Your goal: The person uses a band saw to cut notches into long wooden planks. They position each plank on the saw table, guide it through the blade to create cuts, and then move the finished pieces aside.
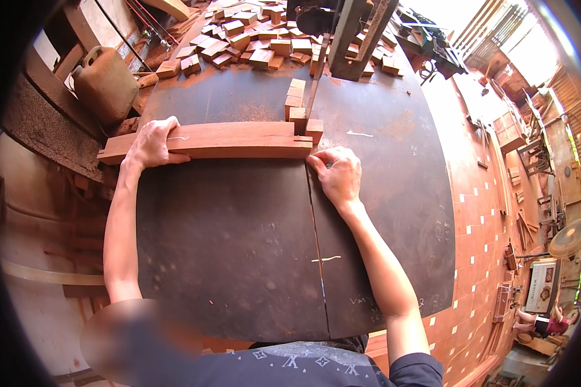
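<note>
A long reddish wooden beam (239, 140) lies across the dark saw table (226, 238), with a notched right end by the upright bandsaw blade (317, 80). My left hand (153, 143) grips the beam near its left end, thumb along the near side. Beside the beam's right end, my right hand (337, 173) has its fingers curled and pinched close to the corner; what they hold, if anything, is hidden. Just past the blade sits a small cut block (315, 129), and a short row of wooden blocks (294, 97) stands behind the beam end.
A heap of wooden offcuts (252, 39) covers the table's far end. The saw's guide post (361, 45) rises over the blade. At left stands a dusty jerrycan (104, 84); at right are a tiled floor (478, 245), a fan (569, 237) and another person (552, 324).
</note>
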Motion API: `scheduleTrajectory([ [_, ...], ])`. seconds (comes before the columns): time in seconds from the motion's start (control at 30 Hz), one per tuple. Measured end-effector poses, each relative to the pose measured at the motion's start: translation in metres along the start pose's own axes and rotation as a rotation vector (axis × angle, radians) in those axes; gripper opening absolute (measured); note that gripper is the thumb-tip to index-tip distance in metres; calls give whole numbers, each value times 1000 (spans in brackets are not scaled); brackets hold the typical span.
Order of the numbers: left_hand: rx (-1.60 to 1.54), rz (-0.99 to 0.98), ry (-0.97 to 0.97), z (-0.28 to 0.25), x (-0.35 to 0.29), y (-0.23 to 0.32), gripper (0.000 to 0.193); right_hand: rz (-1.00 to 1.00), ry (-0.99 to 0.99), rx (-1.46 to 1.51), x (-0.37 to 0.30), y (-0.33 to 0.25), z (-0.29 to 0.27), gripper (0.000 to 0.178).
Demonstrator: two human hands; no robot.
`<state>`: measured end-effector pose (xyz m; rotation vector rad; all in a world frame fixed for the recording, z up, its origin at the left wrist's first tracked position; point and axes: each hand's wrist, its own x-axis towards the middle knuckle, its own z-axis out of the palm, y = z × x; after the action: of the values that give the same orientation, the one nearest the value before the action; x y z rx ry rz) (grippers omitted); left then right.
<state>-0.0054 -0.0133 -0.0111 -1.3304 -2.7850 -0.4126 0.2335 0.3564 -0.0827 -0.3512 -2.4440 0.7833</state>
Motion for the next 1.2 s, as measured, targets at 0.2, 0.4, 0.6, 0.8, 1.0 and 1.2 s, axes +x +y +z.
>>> scheduleTrajectory([
  [0.2, 51, -28, -30, -10, 2, -6, 66, 54, -24, -16, 5, -14, -3, 22],
  [0.4, 39, -8, 3, -11, 8, -5, 66, 85, -21, -41, 11, -10, 2, 24],
  [0.6, 29, -10, -14, -11, 12, -8, 65, 103, -1, -54, 13, -11, 3, 25],
  [0.8, 24, 6, 6, -13, 13, -8, 64, 137, -21, -47, 15, -15, 4, 26],
  [1.0, 14, -17, -5, -11, 15, -9, 64, 162, -24, -30, 15, -15, 4, 26],
  [1.2, 20, -8, 13, -10, 14, -11, 65, 150, -15, -71, 16, -16, 4, 27],
])
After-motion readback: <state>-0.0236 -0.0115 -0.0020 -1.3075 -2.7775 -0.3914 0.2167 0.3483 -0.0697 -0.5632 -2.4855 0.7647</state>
